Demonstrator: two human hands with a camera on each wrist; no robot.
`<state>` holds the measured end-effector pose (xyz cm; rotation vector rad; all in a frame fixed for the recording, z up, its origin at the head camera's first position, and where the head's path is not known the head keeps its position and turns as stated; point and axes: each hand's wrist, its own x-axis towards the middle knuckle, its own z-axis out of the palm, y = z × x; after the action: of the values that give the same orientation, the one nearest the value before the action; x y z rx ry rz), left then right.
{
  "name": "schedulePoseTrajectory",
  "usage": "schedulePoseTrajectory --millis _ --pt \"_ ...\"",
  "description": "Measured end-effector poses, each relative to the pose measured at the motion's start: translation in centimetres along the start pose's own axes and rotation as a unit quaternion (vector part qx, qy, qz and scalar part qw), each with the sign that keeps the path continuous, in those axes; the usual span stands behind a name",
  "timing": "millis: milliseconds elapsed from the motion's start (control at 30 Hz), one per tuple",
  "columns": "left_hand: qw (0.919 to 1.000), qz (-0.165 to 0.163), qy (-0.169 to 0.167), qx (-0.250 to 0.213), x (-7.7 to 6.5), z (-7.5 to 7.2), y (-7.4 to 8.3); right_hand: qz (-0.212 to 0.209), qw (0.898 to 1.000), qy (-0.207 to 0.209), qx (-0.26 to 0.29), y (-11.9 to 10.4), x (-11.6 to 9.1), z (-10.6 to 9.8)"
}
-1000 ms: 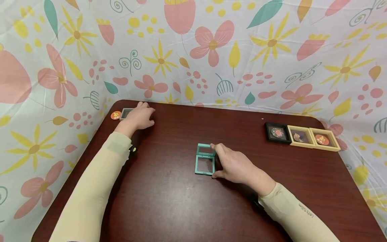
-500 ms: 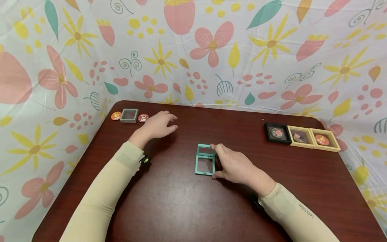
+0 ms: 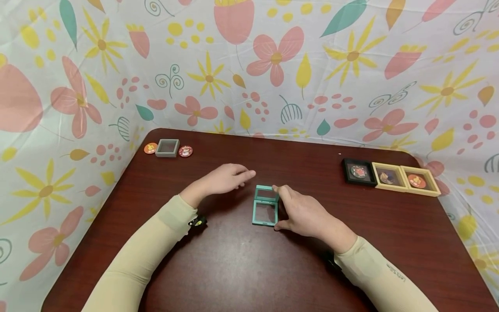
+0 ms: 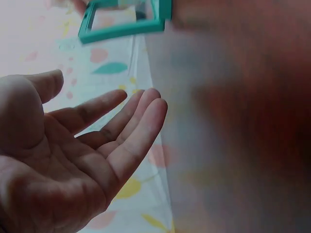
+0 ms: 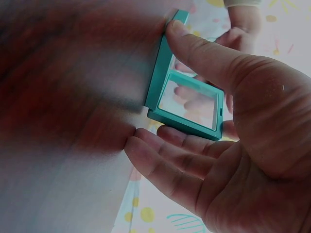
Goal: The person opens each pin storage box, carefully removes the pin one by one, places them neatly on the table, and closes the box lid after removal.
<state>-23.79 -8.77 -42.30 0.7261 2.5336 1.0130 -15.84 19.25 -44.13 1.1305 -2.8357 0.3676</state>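
A small teal hinged display frame (image 3: 266, 202) with clear windows stands on the table, its lid raised. My right hand (image 3: 306, 214) holds it from the right side; in the right wrist view the thumb lies on one part of the teal frame (image 5: 155, 73) and fingers support the other. My left hand (image 3: 225, 178) hovers above the table, left of the frame and apart from it. Its fingers are loosely bent and its palm is bare in the left wrist view, where the teal frame (image 4: 121, 34) shows at the top edge.
At the far left lie an orange round badge (image 3: 150, 148), a grey square frame (image 3: 167, 154) and a red round badge (image 3: 185, 151). A black frame (image 3: 347, 173) and two cream frames (image 3: 390, 187) with round items inside stand in a row at right. A floral cloth (image 3: 241, 78) hangs behind.
My left hand has moved from the grey frame at the far left toward the teal frame, uncovering the grey frame and the red badge. The right hand keeps its hold in place.
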Motion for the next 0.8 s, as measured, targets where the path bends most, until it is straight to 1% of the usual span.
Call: schedulePoseTrajectory --millis 133,267,500,633,800 --pt "0.9993 0.013 -0.035 0.003 0.1 1.3 0.1 0.002 1.0 -0.005 0.004 0.0 0.1 0.0" --pt "0.9986 0.025 -0.047 0.006 0.2 2.0 0.2 0.004 1.0 -0.006 0.006 0.0 0.1 -0.1" --pt "0.9979 0.03 -0.058 0.002 0.2 2.2 0.3 0.001 1.0 -0.001 0.007 0.0 0.0 -0.1" --pt "0.9968 0.043 -0.067 0.01 0.3 2.3 0.2 -0.003 1.0 0.002 0.008 0.0 0.1 -0.1" --pt "0.9952 0.059 -0.077 0.014 0.2 2.2 0.3 -0.008 1.0 0.003 0.007 0.0 0.1 0.0"
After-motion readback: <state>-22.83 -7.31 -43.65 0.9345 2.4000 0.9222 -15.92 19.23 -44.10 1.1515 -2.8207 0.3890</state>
